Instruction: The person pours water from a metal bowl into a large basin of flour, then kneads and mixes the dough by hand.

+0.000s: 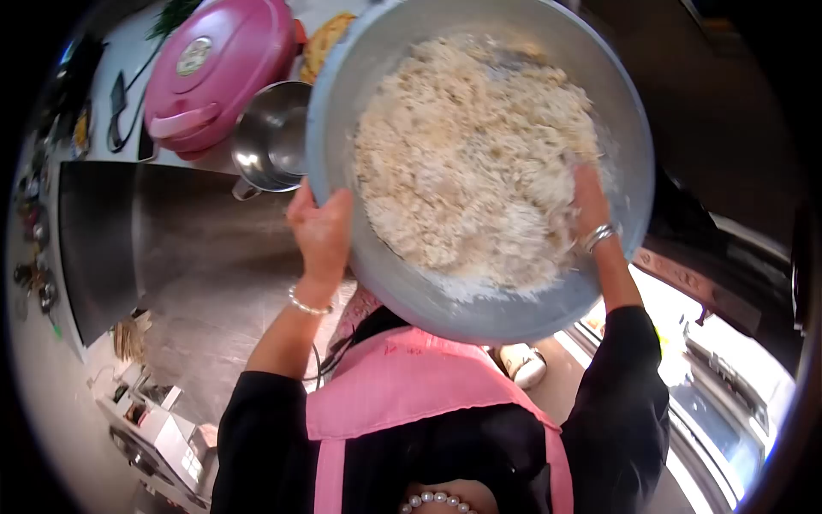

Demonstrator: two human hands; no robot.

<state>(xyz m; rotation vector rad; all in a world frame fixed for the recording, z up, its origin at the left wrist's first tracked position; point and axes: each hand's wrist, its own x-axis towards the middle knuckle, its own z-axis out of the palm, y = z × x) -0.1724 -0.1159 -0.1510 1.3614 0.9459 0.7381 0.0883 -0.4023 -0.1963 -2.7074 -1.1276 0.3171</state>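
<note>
A large round grey metal basin (505, 321) is tilted toward me, holding a wide heap of pale, shredded or flaky food (471, 154). White powder (479, 287) lies along the lower edge of the heap. My left hand (324, 224) grips the basin's left rim, fingers closed round it. At the right side, my right hand (589, 206) is pushed into the food near the basin wall; its fingertips are buried and blurred. A bracelet circles each wrist.
A steel pot (272, 137) stands on the counter left of the basin, beside a pink lidded pan (218, 73). Behind them are a yellowish flat food (325, 43) and a black cable (137, 98). A dark appliance occupies the right side.
</note>
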